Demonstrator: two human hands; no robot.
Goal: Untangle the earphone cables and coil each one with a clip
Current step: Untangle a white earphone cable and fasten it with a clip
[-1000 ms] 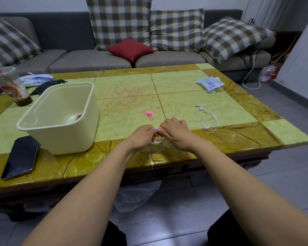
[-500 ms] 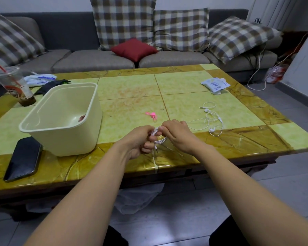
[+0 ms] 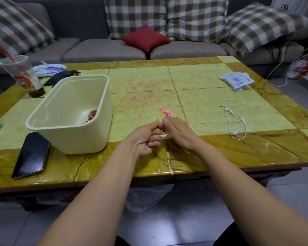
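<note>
A left hand (image 3: pixel 146 139) curls its fingers round a small coil of thin white earphone cable (image 3: pixel 164 134) that the right hand (image 3: pixel 180 132) pinches, the small pink plastic clip (image 3: pixel 165 111) lying crosswise just beyond the fingertips, nearer the right.

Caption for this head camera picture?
Left hand and right hand hold a white earphone cable; a pink clip and loose earphones lie nearby.
</note>
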